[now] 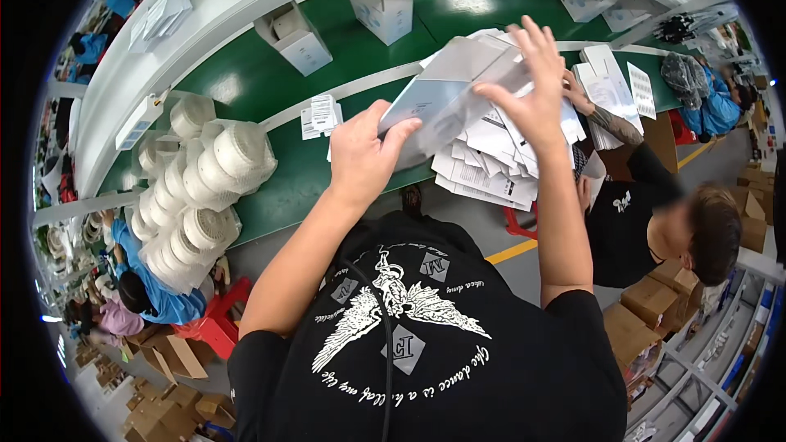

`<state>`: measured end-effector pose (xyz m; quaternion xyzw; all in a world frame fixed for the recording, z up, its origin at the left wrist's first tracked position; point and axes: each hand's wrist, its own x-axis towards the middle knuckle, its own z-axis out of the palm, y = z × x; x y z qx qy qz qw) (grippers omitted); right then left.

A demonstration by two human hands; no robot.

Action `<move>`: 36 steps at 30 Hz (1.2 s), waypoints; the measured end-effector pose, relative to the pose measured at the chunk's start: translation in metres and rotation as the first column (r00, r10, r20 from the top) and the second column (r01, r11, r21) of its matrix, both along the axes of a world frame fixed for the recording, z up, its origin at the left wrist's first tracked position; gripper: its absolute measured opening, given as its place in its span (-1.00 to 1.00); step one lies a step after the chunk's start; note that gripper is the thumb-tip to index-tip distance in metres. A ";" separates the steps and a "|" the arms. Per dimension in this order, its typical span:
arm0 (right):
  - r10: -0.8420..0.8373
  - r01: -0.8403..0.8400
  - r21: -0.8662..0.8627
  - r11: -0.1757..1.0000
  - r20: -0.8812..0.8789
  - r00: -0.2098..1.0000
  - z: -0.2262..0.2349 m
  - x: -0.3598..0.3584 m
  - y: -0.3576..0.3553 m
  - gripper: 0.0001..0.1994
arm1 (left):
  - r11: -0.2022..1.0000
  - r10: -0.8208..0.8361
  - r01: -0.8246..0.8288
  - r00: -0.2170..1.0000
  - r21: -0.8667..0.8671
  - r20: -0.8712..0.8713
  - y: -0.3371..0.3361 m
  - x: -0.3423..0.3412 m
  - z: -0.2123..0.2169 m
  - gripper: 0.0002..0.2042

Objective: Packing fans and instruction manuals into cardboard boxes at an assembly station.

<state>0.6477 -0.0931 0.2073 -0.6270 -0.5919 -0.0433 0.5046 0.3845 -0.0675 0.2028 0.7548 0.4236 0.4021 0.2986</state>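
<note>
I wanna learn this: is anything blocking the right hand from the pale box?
Nothing visible: the right hand is spread open by the pale box, its thumb overlapping it; the left hand grips its left end.

Left fingers (401,130) grip a pale carton (430,98); right fingers (539,53) spread beside it. 2 open boxes (307,55) stand on the green desk (233,74).

A fisheye view looks down from the wearer's head — close above the shirt (446,344), facing the bench (303,168).
</note>
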 end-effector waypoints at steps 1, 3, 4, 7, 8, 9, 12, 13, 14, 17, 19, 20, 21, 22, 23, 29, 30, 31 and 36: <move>0.048 -0.021 -0.132 0.991 0.205 0.978 -0.020 -0.014 0.012 -0.30 | 0.997 0.062 -0.062 0.998 -0.044 0.002 -0.004 -0.015 -0.001 -0.73; -0.004 0.011 -0.039 0.999 0.170 0.986 -0.036 -0.070 0.022 -0.36 | 0.984 0.159 -0.159 0.987 -0.086 0.001 -0.009 -0.041 -0.003 -0.72; -0.084 0.079 0.045 0.996 0.132 0.988 -0.045 -0.095 0.026 -0.41 | 0.969 0.230 -0.226 0.973 -0.103 0.028 -0.012 -0.053 -0.004 -0.73; 0.113 -0.126 0.132 0.983 0.108 0.988 -0.102 -0.141 0.035 -0.54 | 0.917 0.385 -0.370 0.919 -0.149 0.085 -0.016 -0.094 -0.009 -0.73; 0.142 -0.156 0.128 0.979 0.110 0.984 -0.101 -0.153 0.038 -0.54 | 0.905 0.393 -0.401 0.916 -0.141 -0.083 -0.014 -0.118 -0.017 -0.66; 0.299 -0.299 0.006 0.954 -0.050 0.953 -0.098 -0.161 0.038 -0.61 | 0.894 0.388 -0.428 0.888 -0.134 -0.248 -0.013 -0.142 -0.024 -0.57; 0.507 -0.609 -0.186 0.771 -0.400 0.763 -0.071 -0.194 0.028 -0.72 | 0.917 0.379 -0.399 0.848 0.025 -0.370 -0.007 -0.195 -0.042 -0.31; 0.504 -0.616 -0.384 0.688 -0.358 0.786 -0.045 -0.207 0.020 -0.73 | 0.929 0.366 -0.319 0.866 0.187 -0.341 -0.006 -0.209 -0.049 -0.14; 0.508 -0.584 -0.567 0.581 -0.308 0.804 -0.021 -0.220 0.013 -0.72 | 0.910 0.344 -0.231 0.884 0.345 -0.317 -0.009 -0.223 -0.057 0.03; 0.505 -0.553 -0.724 0.412 -0.323 0.800 -0.013 -0.259 0.007 -0.67 | 0.989 -0.144 0.144 0.990 -0.036 -0.006 -0.018 -0.226 -0.079 0.35; 0.448 -0.634 -0.693 0.344 -0.472 0.759 -0.016 -0.286 0.006 -0.64 | 0.979 -0.137 0.147 0.987 -0.141 0.080 -0.023 -0.235 -0.082 0.35; 0.438 -0.619 -0.705 0.346 -0.463 0.771 -0.009 -0.294 0.006 -0.64 | 0.958 -0.122 0.155 0.982 -0.242 0.147 -0.027 -0.240 -0.083 0.34; 0.486 -0.481 -0.815 0.323 -0.293 0.823 0.012 -0.307 0.008 -0.60 | 0.925 -0.090 0.160 0.974 -0.344 0.210 -0.034 -0.246 -0.085 0.34; 0.535 -0.323 -0.895 0.309 -0.117 0.836 0.034 -0.321 0.011 -0.56 | 0.922 -0.088 0.165 0.970 -0.351 0.225 -0.038 -0.251 -0.084 0.34; 0.570 -0.146 -0.940 0.310 0.061 0.819 0.044 -0.331 0.011 -0.53 | 0.936 -0.085 0.177 0.953 -0.304 0.292 -0.038 -0.255 -0.077 0.26; 0.592 -0.489 -0.790 0.371 -0.204 0.780 -0.016 -0.330 -0.013 -0.62 | 0.941 -0.334 0.339 0.924 0.000 0.186 -0.024 -0.291 -0.069 -0.22; 0.657 -0.516 -0.619 0.592 0.000 0.754 -0.005 -0.321 -0.013 -0.67 | 0.941 -0.331 0.338 0.923 -0.002 0.196 -0.021 -0.300 -0.075 -0.22; 0.643 -0.544 -0.379 0.748 0.215 0.735 -0.001 -0.318 -0.015 -0.72 | 0.947 -0.297 0.319 0.911 -0.033 0.285 -0.016 -0.311 -0.083 -0.32; -0.184 -0.501 -0.296 0.813 -0.948 0.261 -0.049 -0.309 -0.024 -0.72 | 0.941 -0.255 0.323 0.874 -0.103 0.413 -0.011 -0.318 -0.084 -0.53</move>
